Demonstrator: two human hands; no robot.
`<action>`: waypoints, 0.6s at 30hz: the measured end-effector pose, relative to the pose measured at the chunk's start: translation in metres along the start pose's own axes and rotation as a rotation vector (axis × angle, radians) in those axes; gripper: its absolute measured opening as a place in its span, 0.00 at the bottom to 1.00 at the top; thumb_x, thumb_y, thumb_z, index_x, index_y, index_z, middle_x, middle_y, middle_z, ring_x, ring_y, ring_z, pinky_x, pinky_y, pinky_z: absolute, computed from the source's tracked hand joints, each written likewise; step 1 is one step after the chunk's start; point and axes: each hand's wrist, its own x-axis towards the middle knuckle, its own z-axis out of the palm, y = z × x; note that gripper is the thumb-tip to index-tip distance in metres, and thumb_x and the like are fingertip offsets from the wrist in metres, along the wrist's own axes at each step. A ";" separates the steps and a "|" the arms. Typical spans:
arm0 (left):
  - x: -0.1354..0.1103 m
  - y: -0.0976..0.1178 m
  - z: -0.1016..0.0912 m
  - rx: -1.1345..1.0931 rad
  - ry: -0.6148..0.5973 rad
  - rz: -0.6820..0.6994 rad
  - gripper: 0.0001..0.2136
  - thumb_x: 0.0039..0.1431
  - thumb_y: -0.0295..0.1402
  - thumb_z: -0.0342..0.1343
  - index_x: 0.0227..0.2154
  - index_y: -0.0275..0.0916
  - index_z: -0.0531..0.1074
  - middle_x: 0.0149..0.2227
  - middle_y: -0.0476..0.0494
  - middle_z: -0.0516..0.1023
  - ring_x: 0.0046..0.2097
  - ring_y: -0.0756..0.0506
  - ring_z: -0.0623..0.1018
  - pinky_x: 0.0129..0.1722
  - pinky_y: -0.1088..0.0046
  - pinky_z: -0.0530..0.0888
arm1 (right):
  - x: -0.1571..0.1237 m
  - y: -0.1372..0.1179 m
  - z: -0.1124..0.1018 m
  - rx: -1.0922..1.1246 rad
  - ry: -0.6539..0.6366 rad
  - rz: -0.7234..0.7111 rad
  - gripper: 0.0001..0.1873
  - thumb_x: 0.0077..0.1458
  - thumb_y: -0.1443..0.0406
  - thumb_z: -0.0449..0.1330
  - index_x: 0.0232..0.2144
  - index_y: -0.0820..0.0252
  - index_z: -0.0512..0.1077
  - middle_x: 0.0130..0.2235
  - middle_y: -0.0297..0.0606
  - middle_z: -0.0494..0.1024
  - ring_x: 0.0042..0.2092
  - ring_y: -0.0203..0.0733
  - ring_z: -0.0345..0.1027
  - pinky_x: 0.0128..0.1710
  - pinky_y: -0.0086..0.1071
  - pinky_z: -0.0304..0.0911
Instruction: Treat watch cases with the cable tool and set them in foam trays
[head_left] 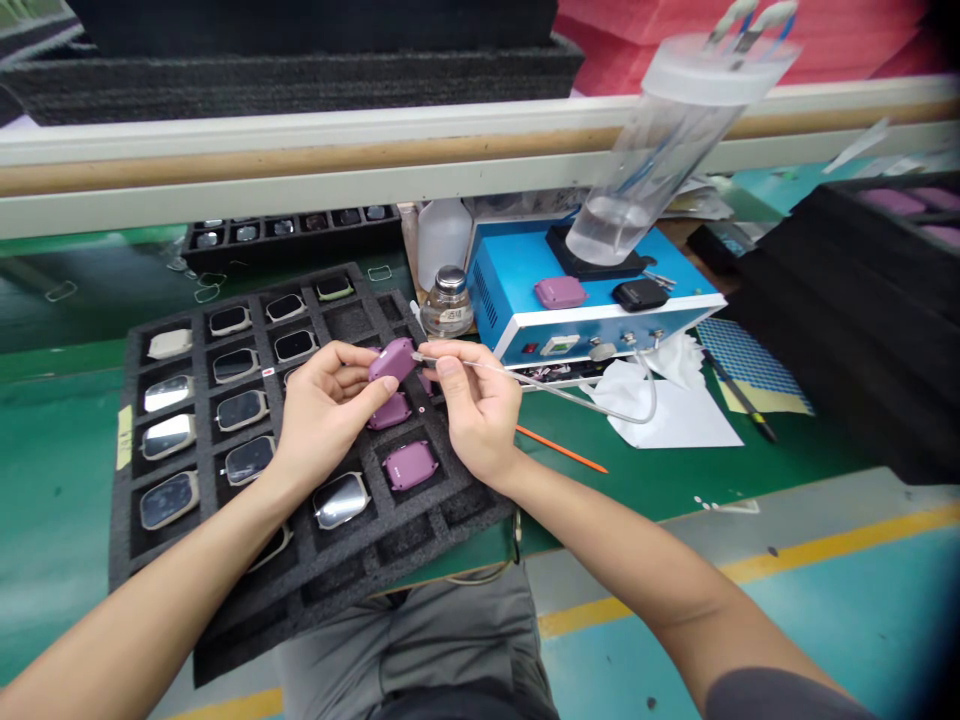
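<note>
Over the foam tray (pixel 450 465), my left hand (pixel 330 405) grips a purple smartwatch case (pixel 391 360) between thumb and fingers. My right hand (pixel 480 405) pinches a thin dispensing needle, its tip touching or almost touching the right edge of that case. From the needle a clear tube (pixel 570 395) loops back to the blue dispenser box (pixel 491 280). Below the hands, more purple cases, one of them here (pixel 411 466), lie in tray pockets. Watch faces with dark or shiny screens (pixel 241 410) fill several pockets to the left.
A tilted clear cylinder (pixel 622 190) holding liquid stands on the dispenser, beside a purple case (pixel 561 292) and a black one (pixel 640 294). Left of it are a glass jar (pixel 448 305) and a white bottle (pixel 444 240). An orange stick (pixel 562 450), white paper (pixel 675 415) and a pen (pixel 742 400) lie to the right. A shelf edge (pixel 300 155) crosses above.
</note>
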 end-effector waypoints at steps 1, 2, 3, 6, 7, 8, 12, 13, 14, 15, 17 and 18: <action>0.000 0.000 0.000 -0.002 -0.001 0.000 0.16 0.47 0.35 0.74 0.35 0.37 0.75 0.36 0.43 0.84 0.36 0.47 0.83 0.36 0.77 0.78 | 0.000 0.000 0.000 0.000 -0.001 -0.001 0.13 0.67 0.55 0.58 0.43 0.55 0.78 0.45 0.40 0.83 0.48 0.42 0.79 0.46 0.35 0.79; 0.000 0.000 0.000 -0.003 -0.002 0.000 0.16 0.47 0.35 0.74 0.35 0.37 0.75 0.36 0.43 0.84 0.36 0.47 0.83 0.37 0.77 0.78 | 0.000 0.000 0.000 0.002 -0.001 -0.002 0.13 0.67 0.55 0.58 0.43 0.55 0.78 0.45 0.40 0.83 0.48 0.42 0.79 0.46 0.35 0.79; 0.000 0.000 0.000 -0.003 -0.004 0.001 0.16 0.47 0.35 0.74 0.35 0.37 0.75 0.36 0.43 0.84 0.36 0.48 0.83 0.36 0.77 0.78 | 0.000 0.000 0.000 0.004 -0.002 -0.002 0.13 0.67 0.55 0.58 0.44 0.55 0.78 0.45 0.40 0.83 0.48 0.42 0.79 0.46 0.35 0.79; 0.000 0.001 0.000 -0.002 -0.007 0.009 0.15 0.48 0.34 0.74 0.35 0.37 0.75 0.35 0.44 0.84 0.35 0.48 0.83 0.36 0.77 0.78 | 0.000 0.001 0.000 0.010 -0.001 -0.004 0.13 0.67 0.55 0.58 0.44 0.55 0.78 0.46 0.40 0.82 0.48 0.42 0.79 0.46 0.35 0.79; 0.000 0.001 0.000 0.000 -0.006 0.010 0.15 0.48 0.34 0.74 0.34 0.38 0.75 0.35 0.45 0.84 0.35 0.48 0.82 0.36 0.77 0.78 | 0.000 0.001 0.000 0.010 -0.001 -0.005 0.12 0.67 0.56 0.59 0.44 0.55 0.78 0.45 0.40 0.82 0.48 0.41 0.79 0.46 0.35 0.79; 0.000 0.001 0.000 0.001 -0.005 0.009 0.15 0.48 0.34 0.74 0.34 0.38 0.75 0.35 0.45 0.84 0.35 0.48 0.82 0.36 0.77 0.78 | 0.000 0.001 0.000 0.010 -0.001 -0.006 0.12 0.67 0.56 0.59 0.44 0.55 0.78 0.45 0.40 0.82 0.48 0.41 0.79 0.46 0.35 0.79; -0.001 0.001 0.000 -0.001 -0.002 -0.001 0.16 0.47 0.35 0.74 0.35 0.37 0.75 0.36 0.43 0.84 0.36 0.48 0.83 0.37 0.76 0.78 | 0.000 0.000 0.000 0.000 0.001 -0.004 0.12 0.67 0.55 0.58 0.43 0.55 0.77 0.45 0.40 0.83 0.48 0.41 0.79 0.46 0.35 0.79; -0.001 0.001 0.000 -0.002 -0.002 -0.002 0.16 0.47 0.35 0.74 0.35 0.37 0.75 0.36 0.43 0.84 0.36 0.48 0.83 0.37 0.77 0.78 | 0.000 0.000 0.000 -0.003 0.001 -0.004 0.12 0.67 0.55 0.58 0.43 0.55 0.77 0.45 0.40 0.83 0.48 0.42 0.79 0.46 0.35 0.79; -0.001 0.001 0.000 -0.003 -0.002 -0.003 0.16 0.47 0.35 0.74 0.35 0.37 0.75 0.36 0.43 0.84 0.36 0.48 0.83 0.37 0.77 0.78 | 0.000 0.000 0.000 -0.005 0.001 -0.005 0.13 0.67 0.55 0.58 0.43 0.55 0.77 0.45 0.40 0.83 0.48 0.41 0.79 0.46 0.35 0.79; 0.000 0.000 0.000 -0.003 -0.002 -0.003 0.16 0.47 0.35 0.74 0.35 0.37 0.75 0.36 0.43 0.84 0.35 0.48 0.83 0.37 0.77 0.78 | 0.000 0.000 0.000 -0.007 0.001 -0.007 0.13 0.67 0.55 0.58 0.43 0.55 0.77 0.45 0.40 0.83 0.48 0.41 0.79 0.46 0.35 0.79; 0.000 0.000 0.000 -0.004 -0.005 0.000 0.16 0.47 0.35 0.74 0.35 0.37 0.75 0.36 0.43 0.84 0.35 0.48 0.83 0.37 0.77 0.78 | 0.000 0.000 0.000 -0.008 0.001 -0.008 0.13 0.67 0.55 0.58 0.43 0.55 0.77 0.45 0.40 0.83 0.48 0.41 0.79 0.46 0.35 0.79; 0.000 -0.001 0.000 -0.003 -0.007 0.002 0.16 0.48 0.35 0.74 0.35 0.37 0.75 0.36 0.43 0.84 0.36 0.48 0.83 0.37 0.77 0.78 | 0.000 0.000 0.000 -0.007 0.000 -0.007 0.13 0.67 0.55 0.58 0.43 0.55 0.77 0.45 0.40 0.83 0.48 0.41 0.79 0.46 0.35 0.79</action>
